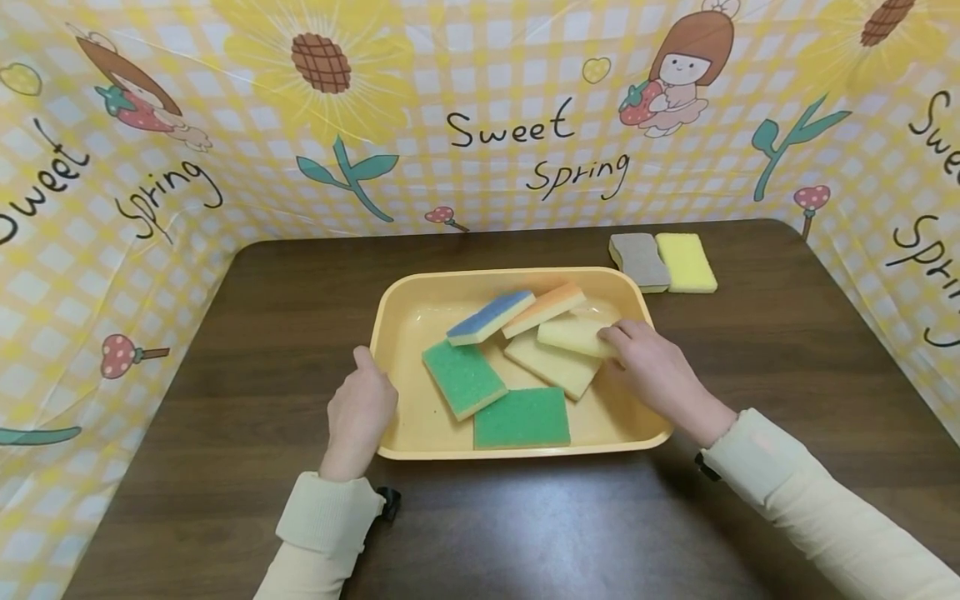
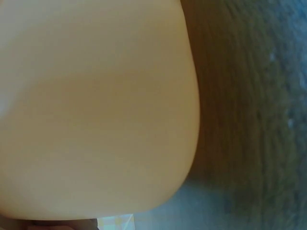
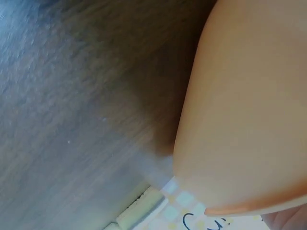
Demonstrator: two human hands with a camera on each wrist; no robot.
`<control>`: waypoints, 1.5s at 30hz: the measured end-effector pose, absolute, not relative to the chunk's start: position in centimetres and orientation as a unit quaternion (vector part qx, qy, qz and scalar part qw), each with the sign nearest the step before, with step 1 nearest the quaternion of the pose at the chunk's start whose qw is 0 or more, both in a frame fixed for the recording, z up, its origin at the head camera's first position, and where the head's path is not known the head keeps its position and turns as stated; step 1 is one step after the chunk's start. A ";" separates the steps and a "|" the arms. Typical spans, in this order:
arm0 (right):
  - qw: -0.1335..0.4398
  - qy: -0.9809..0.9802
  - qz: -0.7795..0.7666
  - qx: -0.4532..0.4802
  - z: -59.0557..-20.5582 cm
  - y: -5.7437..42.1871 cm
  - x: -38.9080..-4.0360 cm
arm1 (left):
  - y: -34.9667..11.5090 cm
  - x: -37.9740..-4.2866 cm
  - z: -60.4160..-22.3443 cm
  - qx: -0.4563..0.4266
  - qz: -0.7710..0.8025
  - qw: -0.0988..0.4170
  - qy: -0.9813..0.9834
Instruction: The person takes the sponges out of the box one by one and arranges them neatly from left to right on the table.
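- My right grip (image 1: 656, 367) reaches over the tray's right side, narrow, pinching the right end of the upper pale sponge (image 1: 572, 335).
- That sponge lies inside the yellow tray (image 1: 412, 429), toward its right side, overlapping the lower pale sponge (image 1: 551, 367).
- My left grip (image 1: 363, 412) is curled on the tray's left rim; its fingertips are hidden.
- Beside the pale pair sit an orange-topped sponge (image 1: 546, 310), a blue-topped sponge (image 1: 491, 317) and two green sponges (image 1: 522, 418).
- Beyond the tray's far right corner, a grey sponge (image 1: 640, 262) touches a bright yellow sponge (image 1: 687, 263) on the tabletop (image 1: 255, 367).
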State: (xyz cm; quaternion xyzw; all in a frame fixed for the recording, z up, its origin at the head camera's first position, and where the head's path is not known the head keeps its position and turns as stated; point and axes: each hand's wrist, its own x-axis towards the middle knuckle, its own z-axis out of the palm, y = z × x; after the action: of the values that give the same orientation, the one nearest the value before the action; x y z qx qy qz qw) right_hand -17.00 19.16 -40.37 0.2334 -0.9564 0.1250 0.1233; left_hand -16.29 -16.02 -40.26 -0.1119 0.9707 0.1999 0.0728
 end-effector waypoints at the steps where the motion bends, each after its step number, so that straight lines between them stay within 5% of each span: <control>1: 0.129 -0.955 0.125 0.236 -40.3 19.2 -17.0 | -16.0 -16.3 -40.3 -0.113 0.200 0.073 0.971; 30: 0.262 -0.905 0.152 0.298 -39.3 20.7 -16.8 | -16.0 -16.3 -40.2 -0.110 0.204 0.075 0.970; 38: 0.261 -0.900 0.218 0.272 -38.3 21.4 -16.5 | -16.0 -16.3 -40.2 -0.115 0.201 0.079 0.970; 45: 0.219 -0.907 0.322 0.158 -37.4 22.3 -16.5 | -16.1 -16.3 -40.2 -0.116 0.202 0.081 0.969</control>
State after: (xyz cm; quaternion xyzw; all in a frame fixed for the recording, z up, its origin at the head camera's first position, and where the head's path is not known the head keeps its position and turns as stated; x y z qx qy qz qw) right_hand -16.50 22.32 -37.43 0.1584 -0.9075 0.3215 0.2190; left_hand -16.35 -16.05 -40.21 -0.1159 0.9691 0.2022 0.0808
